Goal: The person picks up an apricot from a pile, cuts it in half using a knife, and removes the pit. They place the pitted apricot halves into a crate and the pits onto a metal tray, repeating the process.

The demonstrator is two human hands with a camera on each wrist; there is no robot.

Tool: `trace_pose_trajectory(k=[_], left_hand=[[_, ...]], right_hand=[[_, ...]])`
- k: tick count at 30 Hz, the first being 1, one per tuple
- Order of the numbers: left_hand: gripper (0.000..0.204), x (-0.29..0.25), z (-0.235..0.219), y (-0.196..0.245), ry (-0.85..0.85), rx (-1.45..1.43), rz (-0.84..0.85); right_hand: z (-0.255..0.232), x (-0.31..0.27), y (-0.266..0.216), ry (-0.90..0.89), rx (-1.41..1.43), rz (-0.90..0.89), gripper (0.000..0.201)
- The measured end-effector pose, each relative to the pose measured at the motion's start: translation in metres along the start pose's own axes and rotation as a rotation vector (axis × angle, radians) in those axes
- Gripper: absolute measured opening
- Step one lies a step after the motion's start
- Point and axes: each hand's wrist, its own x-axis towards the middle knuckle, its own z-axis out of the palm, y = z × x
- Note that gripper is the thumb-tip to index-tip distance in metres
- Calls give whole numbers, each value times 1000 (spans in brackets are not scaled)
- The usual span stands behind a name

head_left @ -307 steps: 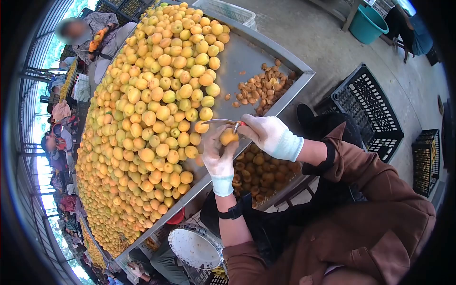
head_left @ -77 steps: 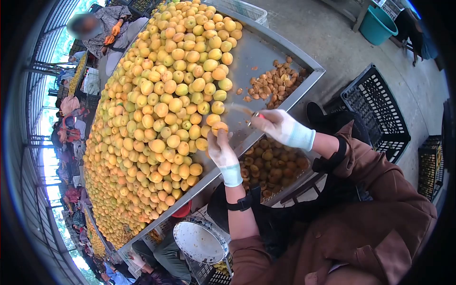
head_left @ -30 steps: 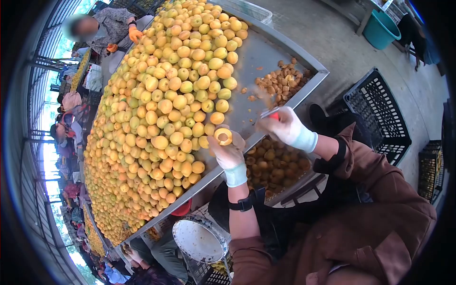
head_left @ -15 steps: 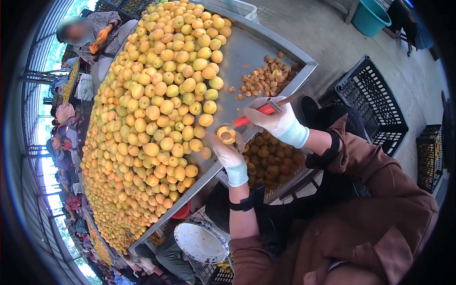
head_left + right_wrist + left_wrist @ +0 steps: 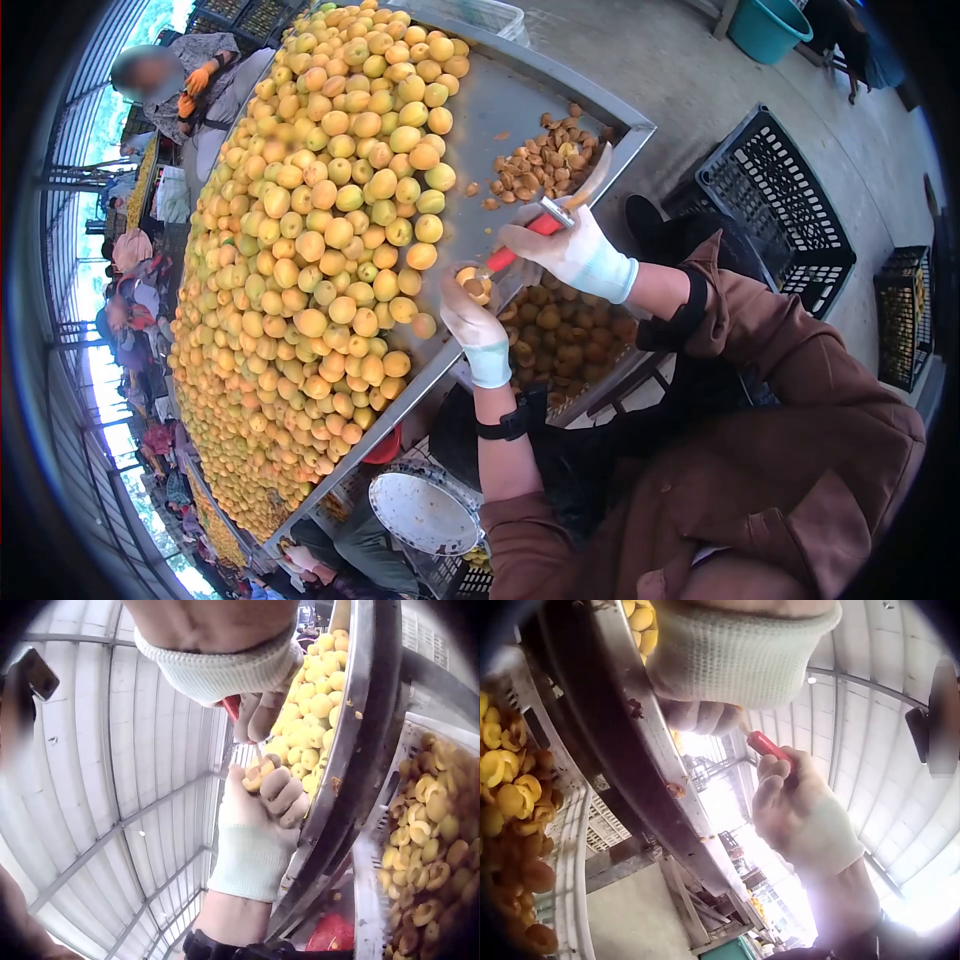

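My gloved left hand (image 5: pixel 468 322) pinches a cut apricot (image 5: pixel 474 285), its brown centre facing up, over the table's near edge. My right hand (image 5: pixel 578 256), also gloved, grips a red-handled knife (image 5: pixel 543 224). Its curved blade points away from the fruit, while a thin tip at the handle's other end meets the cut face. The right wrist view shows the apricot (image 5: pixel 257 777) between thumb and fingers. In the left wrist view, the red handle (image 5: pixel 769 748) points toward the left fingers, which hide the fruit.
Whole apricots (image 5: pixel 330 240) are heaped on the metal table (image 5: pixel 487 105). Loose pits (image 5: pixel 545 160) lie in its near corner. Below the edge stands a crate with apricot halves (image 5: pixel 427 825). Black crates (image 5: pixel 775 195), a white bucket (image 5: pixel 425 508) and other people are around.
The knife has turned round in my right hand, from blade toward the fruit to handle tip against it. The apricot, whole-looking at first, now shows a cut face.
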Motion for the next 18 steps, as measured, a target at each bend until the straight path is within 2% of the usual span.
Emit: trace_pose_trajectory(k=[2, 3, 4, 6, 7, 9, 10, 12, 13, 15, 16, 17, 18], left_hand=[[44, 3, -3, 0, -42, -66, -54], [45, 4, -3, 4, -79, -131, -106], [45, 5, -3, 5, -81, -131, -107], [45, 6, -2, 7, -53, -281, -259], [45, 6, 0, 6, -56, -281, -259], [45, 4, 4, 1, 20, -350, -257], [45, 4, 5, -3, 18, -349, -257], [43, 6, 8, -5, 147, -329, -269], [43, 6, 7, -4, 146, -328, -269], [42, 9, 6, 0, 154, -447, -372], [42, 9, 7, -3, 154, -446, -372], [42, 9, 10, -6, 189, -513, -453], [41, 11, 12, -6, 225, -579, -533]], right_hand=[[-3, 2, 6, -52, 1, 78, 12], [-2, 7, 13, 32, -474, -406, 12], [-1, 5, 18, 34, -475, -404, 12], [6, 2, 20, 73, -152, -162, 8], [8, 3, 18, 76, -153, -161, 8], [11, 4, 14, 81, 24, 35, 8], [12, 5, 14, 83, 24, 36, 8], [14, 9, 17, 98, 120, 196, 19], [16, 11, 18, 99, 121, 197, 19], [20, 15, 21, 149, 333, 471, 24], [25, 18, 30, 149, 334, 471, 24], [32, 21, 44, 204, 402, 575, 26], [36, 26, 37, 258, 472, 678, 29]])
